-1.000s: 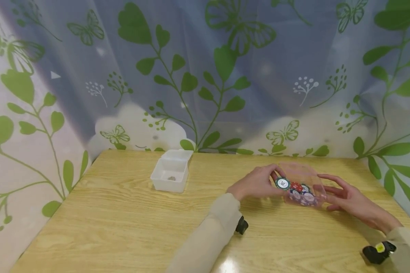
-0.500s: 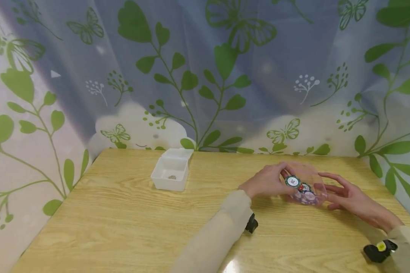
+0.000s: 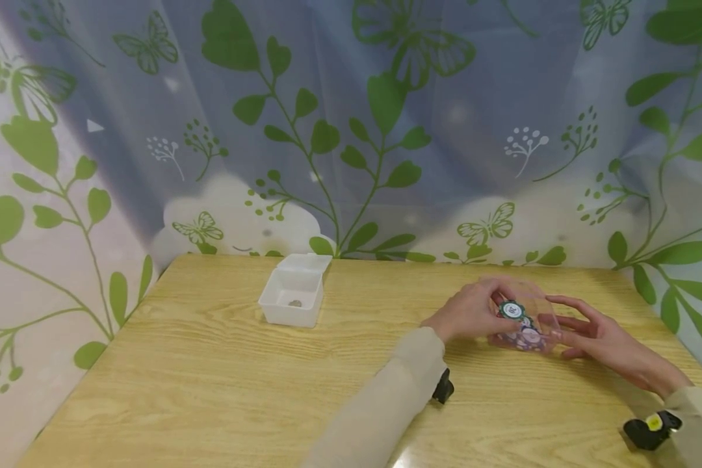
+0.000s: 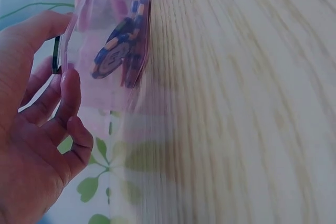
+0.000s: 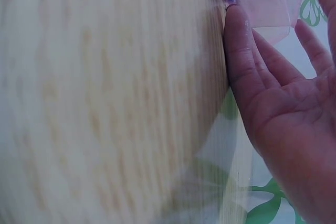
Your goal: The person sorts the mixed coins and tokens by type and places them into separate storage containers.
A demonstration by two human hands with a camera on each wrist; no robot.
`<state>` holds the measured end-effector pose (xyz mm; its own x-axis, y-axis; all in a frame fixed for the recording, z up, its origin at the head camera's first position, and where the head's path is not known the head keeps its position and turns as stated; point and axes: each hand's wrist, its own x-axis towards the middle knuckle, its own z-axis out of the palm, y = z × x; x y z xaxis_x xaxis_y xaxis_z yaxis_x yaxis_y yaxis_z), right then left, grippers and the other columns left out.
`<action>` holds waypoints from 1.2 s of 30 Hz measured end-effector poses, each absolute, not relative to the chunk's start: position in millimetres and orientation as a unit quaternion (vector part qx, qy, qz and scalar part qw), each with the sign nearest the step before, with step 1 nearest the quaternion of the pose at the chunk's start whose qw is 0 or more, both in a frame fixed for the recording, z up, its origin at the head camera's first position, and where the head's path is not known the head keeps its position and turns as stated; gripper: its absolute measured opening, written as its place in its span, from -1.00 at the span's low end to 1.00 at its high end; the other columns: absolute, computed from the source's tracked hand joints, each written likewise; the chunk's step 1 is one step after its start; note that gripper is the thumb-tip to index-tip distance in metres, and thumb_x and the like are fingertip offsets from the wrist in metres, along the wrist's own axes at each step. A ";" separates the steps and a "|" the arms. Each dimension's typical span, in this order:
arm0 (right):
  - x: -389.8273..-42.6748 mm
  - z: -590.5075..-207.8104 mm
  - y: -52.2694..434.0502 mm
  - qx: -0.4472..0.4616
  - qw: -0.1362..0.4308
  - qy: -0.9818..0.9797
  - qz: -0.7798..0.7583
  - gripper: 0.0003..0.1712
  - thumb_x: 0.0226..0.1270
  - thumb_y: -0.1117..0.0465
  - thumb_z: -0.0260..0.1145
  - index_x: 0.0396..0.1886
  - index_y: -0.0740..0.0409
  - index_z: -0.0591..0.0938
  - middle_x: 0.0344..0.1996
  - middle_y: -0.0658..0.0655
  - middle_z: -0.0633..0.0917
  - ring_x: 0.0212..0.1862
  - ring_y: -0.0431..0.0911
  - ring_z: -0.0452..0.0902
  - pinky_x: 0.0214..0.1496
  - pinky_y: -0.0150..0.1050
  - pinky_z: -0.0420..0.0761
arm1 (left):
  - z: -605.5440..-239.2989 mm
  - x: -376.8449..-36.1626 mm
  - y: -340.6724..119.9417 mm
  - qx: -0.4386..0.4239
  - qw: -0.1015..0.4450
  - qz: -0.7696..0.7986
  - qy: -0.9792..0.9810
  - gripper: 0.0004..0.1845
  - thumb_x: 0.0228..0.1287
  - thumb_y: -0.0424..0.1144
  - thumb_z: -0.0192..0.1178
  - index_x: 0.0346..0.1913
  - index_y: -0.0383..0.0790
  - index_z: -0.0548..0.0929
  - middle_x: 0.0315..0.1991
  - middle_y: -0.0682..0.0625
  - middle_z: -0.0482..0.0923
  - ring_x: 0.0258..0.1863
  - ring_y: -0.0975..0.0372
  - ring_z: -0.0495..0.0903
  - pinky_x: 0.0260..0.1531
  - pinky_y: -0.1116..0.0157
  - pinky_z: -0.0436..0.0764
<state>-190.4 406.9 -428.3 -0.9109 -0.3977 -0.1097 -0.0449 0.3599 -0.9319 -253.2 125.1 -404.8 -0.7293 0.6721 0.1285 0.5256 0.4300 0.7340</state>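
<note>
1. the clear plastic box (image 3: 523,318) sits on the wooden surface (image 3: 210,383) towards its right side, between the two hands, with a loose heap of poker chips (image 3: 519,331) inside.
2. the left hand (image 3: 465,312) is against the box's left side; its fingers curl around a green-rimmed poker chip (image 3: 511,310) held at the top of the box, and the left wrist view shows the fingers (image 4: 65,103) bent beside the pinkish transparent wall (image 4: 100,51).
3. the right hand (image 3: 591,335) lies on its edge at the box's right side, fingers straight and relaxed, steadying the wall rather than gripping it; the right wrist view shows the open palm (image 5: 278,103) with a fingertip touching the box's corner.
4. judged from its look, the box is thin, stiff and smooth, so it is likely light on its own and slippery; the chips give it most of its weight and can slide and shift if it tilts.
5. the best hold is probably on two opposite side walls, low down, keeping it level; squeezing hard near the open rim might flex or crack it.
6. a single chip is hard, small and smooth-faced; pinching it by the rim, as the left hand does, looks the surest grip.
7. a white hinged container (image 3: 292,296) stands open well apart to the left, a small item in it.
</note>
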 end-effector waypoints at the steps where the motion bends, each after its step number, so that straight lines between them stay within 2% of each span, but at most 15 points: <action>1: -190.4 -428.6 406.9 -0.138 0.160 0.809 -0.549 -0.29 0.66 0.30 0.04 0.64 -0.10 0.04 0.21 -0.50 0.55 0.10 -0.41 0.63 -0.06 -0.16 0.73 | -405.1 -252.9 126.2 0.354 0.093 0.397 0.842 -0.63 0.24 -0.04 0.47 0.01 0.08 0.54 -0.17 0.23 0.51 -0.28 0.45 0.51 -0.30 0.56 0.51; 10: -191.1 -430.3 407.9 -0.162 0.157 0.802 -0.553 -0.29 0.66 0.34 0.01 0.64 -0.12 0.05 0.24 -0.49 0.54 0.11 -0.39 0.64 -0.06 -0.17 0.73 | -405.1 -250.8 131.1 0.347 0.088 0.386 0.850 -0.57 0.30 -0.01 0.41 0.16 0.00 0.58 -0.07 0.17 0.63 -0.13 0.42 0.59 -0.20 0.55 0.50; 17: -191.3 -430.0 408.2 -0.168 0.153 0.801 -0.554 -0.29 0.66 0.35 0.00 0.65 -0.12 0.04 0.23 -0.48 0.54 0.13 -0.41 0.63 -0.07 -0.17 0.73 | -406.0 -253.1 125.7 0.357 0.078 0.404 0.839 -0.62 0.33 -0.02 0.39 0.13 0.00 0.61 0.01 0.13 0.64 -0.06 0.39 0.61 -0.19 0.55 0.51; 27: -190.7 -430.2 409.3 -0.146 0.154 0.813 -0.542 -0.28 0.66 0.31 0.04 0.64 -0.17 0.05 0.18 -0.55 0.51 0.08 -0.42 0.64 -0.08 -0.19 0.73 | -395.3 -252.1 90.3 0.360 0.076 0.425 0.827 -0.63 0.38 0.03 0.33 0.16 0.04 0.62 0.06 0.03 0.61 -0.28 0.47 0.57 -0.25 0.52 0.57; 30: -190.4 -429.3 409.9 -0.144 0.158 0.815 -0.538 -0.27 0.66 0.29 0.03 0.66 -0.18 0.01 0.18 -0.57 0.50 0.09 -0.46 0.62 -0.08 -0.20 0.73 | -391.4 -251.0 77.5 0.359 0.064 0.418 0.832 -0.63 0.38 0.07 0.33 0.15 0.07 0.62 0.04 0.09 0.60 -0.31 0.47 0.59 -0.24 0.53 0.57; 36: -187.6 -429.1 406.5 -0.147 0.147 0.817 -0.537 -0.26 0.66 0.29 0.04 0.67 -0.06 -0.01 0.22 -0.54 0.52 0.13 -0.47 0.60 -0.06 -0.18 0.74 | -386.2 -250.4 53.0 0.363 0.044 0.389 0.846 -0.64 0.38 0.09 0.32 0.14 0.10 0.61 0.00 0.19 0.56 -0.31 0.48 0.59 -0.21 0.52 0.57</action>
<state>-187.6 406.5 -429.1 -0.9136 -0.3979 -0.0835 -0.0812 0.3798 -0.9215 -250.4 53.0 -386.2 -0.7332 0.6472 0.2086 0.5794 0.4339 0.6899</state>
